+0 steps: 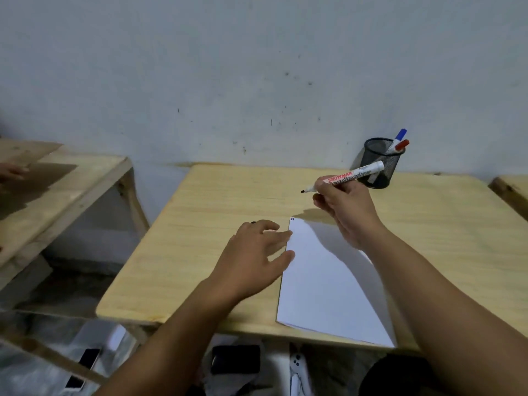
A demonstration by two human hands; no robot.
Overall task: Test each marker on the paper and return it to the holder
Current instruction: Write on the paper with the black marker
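Note:
My right hand (347, 208) grips an uncapped white board marker (354, 175) with a black tip, held above the table, its tip pointing left, clear of the paper. The white paper (323, 284) lies on the wooden table (214, 224) and bears small dark marks at its top left corner. My left hand (254, 252) rests flat beside the paper's left edge, fingertips touching it; a small dark thing shows at the fingers, perhaps the cap. A black mesh holder (377, 164) stands at the back of the table with a blue-capped marker (400, 135) and a red-capped marker (401, 144) in it.
A second wooden table (57, 181) stands to the left, where another person's hand (11, 171) shows at the frame edge. A third table's corner (511, 190) is at the right. Phones and bags lie on the floor below. The wall runs close behind the holder.

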